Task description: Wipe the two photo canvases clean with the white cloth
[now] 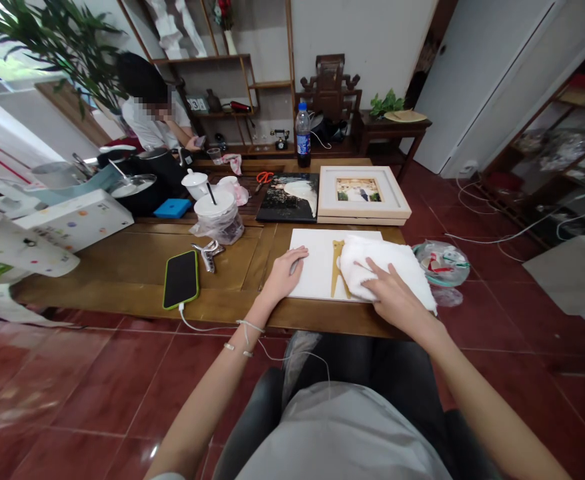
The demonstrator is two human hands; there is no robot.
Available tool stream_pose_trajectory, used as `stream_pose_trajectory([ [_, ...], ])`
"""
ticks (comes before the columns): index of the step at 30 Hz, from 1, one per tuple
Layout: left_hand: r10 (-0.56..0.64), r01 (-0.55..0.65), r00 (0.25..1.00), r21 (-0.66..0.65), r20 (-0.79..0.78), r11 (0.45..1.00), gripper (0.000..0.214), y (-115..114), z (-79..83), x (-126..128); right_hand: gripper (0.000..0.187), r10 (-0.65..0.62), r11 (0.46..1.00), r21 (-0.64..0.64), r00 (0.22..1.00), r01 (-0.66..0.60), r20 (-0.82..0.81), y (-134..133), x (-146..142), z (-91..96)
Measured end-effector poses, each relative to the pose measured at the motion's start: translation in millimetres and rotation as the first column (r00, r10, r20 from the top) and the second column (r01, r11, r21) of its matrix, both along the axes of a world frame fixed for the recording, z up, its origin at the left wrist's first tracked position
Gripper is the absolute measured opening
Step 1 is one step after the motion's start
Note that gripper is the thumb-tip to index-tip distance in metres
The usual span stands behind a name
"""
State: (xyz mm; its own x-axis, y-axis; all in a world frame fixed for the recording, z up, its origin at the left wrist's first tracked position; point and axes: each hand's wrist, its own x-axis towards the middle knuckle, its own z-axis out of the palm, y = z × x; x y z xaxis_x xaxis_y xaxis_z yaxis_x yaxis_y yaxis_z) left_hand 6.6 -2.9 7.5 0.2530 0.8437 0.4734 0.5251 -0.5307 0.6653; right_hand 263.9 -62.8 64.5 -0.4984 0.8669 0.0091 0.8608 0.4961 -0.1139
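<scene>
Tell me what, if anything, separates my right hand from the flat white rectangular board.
A fluffy white cloth does: it lies under the right hand, covering the right part of the flat white rectangular board.

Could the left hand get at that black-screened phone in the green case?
Probably yes: the small, shiny silver item beside the phone looks low, leaving the left hand room to pass.

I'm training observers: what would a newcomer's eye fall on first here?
Probably the fluffy white cloth under the right hand, lying partly over a rectangular white board that the left hand touches. Beyond the board sits a pale wooden picture frame, and a black smartphone in a green case lies left of the board.
</scene>
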Motion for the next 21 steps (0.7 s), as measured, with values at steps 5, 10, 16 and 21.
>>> stream_pose_trajectory([
  [5, -0.004, 0.004, 1.0, -0.002, 0.002, 1.0, 0.027, 0.3, 0.6, -0.6, 0.046, -0.082, 0.986, 0.141, 0.996, 0.084, -0.027, 44.3, -18.2, -14.4],
  [10, -0.004, 0.004, 1.0, -0.002, 0.001, 1.0, 0.026, 1.5, -0.9, -1.8, 0.041, -0.11, 0.976, 0.186, 0.993, 0.115, -0.038, 62.8, -28.8, -19.2],
  [16, -0.005, 0.005, 1.0, -0.003, 0.002, 1.0, 0.026, 1.1, -0.5, -0.9, 0.034, 0.018, 0.981, 0.195, 0.998, -0.006, -0.06, 25.6, -26.7, -17.4],
  [21, -0.002, 0.002, 1.0, -0.003, -0.004, 1.0, 0.027, 0.0, 1.0, -0.3, 0.034, 0.187, 0.974, 0.15, 0.977, -0.17, -0.106, -22.7, -20.9, -9.0],
])
